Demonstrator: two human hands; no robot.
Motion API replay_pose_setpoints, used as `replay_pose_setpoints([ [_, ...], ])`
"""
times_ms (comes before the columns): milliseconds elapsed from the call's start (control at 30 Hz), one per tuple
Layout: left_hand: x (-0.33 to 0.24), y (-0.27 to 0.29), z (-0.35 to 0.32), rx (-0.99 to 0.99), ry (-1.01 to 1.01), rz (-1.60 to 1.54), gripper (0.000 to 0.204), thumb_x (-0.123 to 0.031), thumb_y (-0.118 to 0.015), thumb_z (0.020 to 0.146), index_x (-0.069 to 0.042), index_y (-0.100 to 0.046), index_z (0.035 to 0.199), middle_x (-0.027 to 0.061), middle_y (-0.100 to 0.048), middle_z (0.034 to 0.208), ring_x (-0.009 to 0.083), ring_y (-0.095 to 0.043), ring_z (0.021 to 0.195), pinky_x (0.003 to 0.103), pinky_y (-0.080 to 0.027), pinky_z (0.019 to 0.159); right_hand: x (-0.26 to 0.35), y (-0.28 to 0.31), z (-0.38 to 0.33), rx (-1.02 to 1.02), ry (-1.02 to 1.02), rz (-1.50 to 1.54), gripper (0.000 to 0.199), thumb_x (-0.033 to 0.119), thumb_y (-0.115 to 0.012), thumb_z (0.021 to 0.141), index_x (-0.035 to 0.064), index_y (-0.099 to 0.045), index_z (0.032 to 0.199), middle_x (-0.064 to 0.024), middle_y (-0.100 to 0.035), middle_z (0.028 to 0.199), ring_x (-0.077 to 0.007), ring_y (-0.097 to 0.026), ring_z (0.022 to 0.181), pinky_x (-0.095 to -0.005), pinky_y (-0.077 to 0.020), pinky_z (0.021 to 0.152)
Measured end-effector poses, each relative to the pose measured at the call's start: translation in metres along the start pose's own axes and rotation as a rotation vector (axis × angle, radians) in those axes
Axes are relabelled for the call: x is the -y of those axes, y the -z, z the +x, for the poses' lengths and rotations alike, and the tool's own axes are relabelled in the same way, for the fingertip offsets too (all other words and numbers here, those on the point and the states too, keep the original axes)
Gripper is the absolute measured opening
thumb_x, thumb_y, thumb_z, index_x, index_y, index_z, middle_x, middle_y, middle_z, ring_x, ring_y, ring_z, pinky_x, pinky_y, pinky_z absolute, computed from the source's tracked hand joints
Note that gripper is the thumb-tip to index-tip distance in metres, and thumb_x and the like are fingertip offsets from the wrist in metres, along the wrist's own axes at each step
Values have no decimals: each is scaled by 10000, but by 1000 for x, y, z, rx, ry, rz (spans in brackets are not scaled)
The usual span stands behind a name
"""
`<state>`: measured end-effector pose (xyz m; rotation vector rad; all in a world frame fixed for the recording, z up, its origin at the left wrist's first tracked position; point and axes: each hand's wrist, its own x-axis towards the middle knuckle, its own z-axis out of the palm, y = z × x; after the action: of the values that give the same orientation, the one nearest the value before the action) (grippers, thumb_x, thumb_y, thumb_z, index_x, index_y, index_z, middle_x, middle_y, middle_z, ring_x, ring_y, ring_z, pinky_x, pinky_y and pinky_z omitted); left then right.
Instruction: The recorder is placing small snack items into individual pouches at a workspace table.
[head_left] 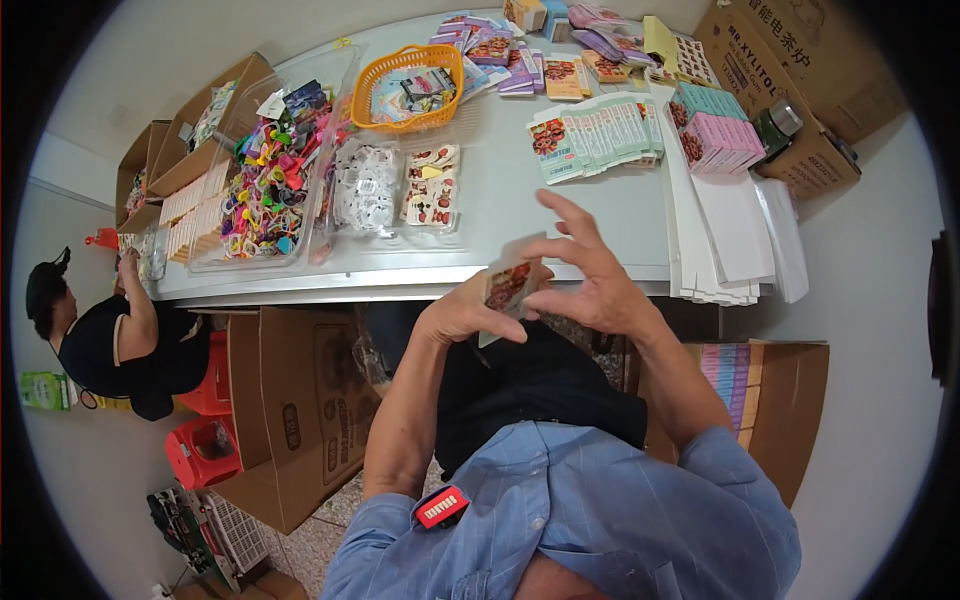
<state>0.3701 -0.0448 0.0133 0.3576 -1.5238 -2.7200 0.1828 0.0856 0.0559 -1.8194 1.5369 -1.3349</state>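
Note:
Just beyond my lap, at the table's near edge, my left hand point(463, 312) is closed around a small printed carton point(508, 288). Reddish food pictures cover its front, and its upper end looks pale and blurred. My right hand point(592, 275) is at the carton's right side, fingers spread and curved; its thumb tip comes close to the carton, and whether it touches I cannot tell. Farther back on the table lies a fanned row of flat green-and-white printed cartons point(600, 135).
A clear tray of colourful small trinkets point(270, 195), a bag of white pieces point(365, 185) and a yellow basket point(368, 100) stand left. Pink boxes point(720, 143) and white sheets point(735, 225) lie right. Open cardboard boxes point(285, 420) flank my legs. Another person point(130, 330) works far left.

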Motion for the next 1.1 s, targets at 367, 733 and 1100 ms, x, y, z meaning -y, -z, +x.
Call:
replay_pose_setpoints([
  [367, 30, 7, -36, -196, -16, 81, 522, -92, -939, 610, -13, -685, 1059, 39, -708, 903, 137, -676, 847, 291, -553, 803, -7, -32, -1, 314, -220, 115, 332, 156, -832, 802, 65, -640, 1057, -131, -638, 1225, -264, -608, 1150, -382, -482, 991],
  [733, 71, -24, -39, -932, -573, 18, 266, -71, -768, 895, 64, -655, 1095, 124, -745, 970, 115, -702, 814, 252, -580, 720, -14, -113, -15, -290, -481, 701, 414, 24, -608, 994, -44, -458, 1373, -129, -696, 1082, -115, -656, 976, -236, -528, 839],
  [1100, 67, -31, -47, -1027, -657, -146, 358, 1, -757, 882, 75, -578, 1183, 141, -740, 981, 140, -711, 827, 256, -590, 729, -14, -130, -15, -270, -442, 838, 398, 21, -609, 994, -83, -505, 1364, -146, -702, 1123, -132, -669, 996, -255, -554, 864],
])
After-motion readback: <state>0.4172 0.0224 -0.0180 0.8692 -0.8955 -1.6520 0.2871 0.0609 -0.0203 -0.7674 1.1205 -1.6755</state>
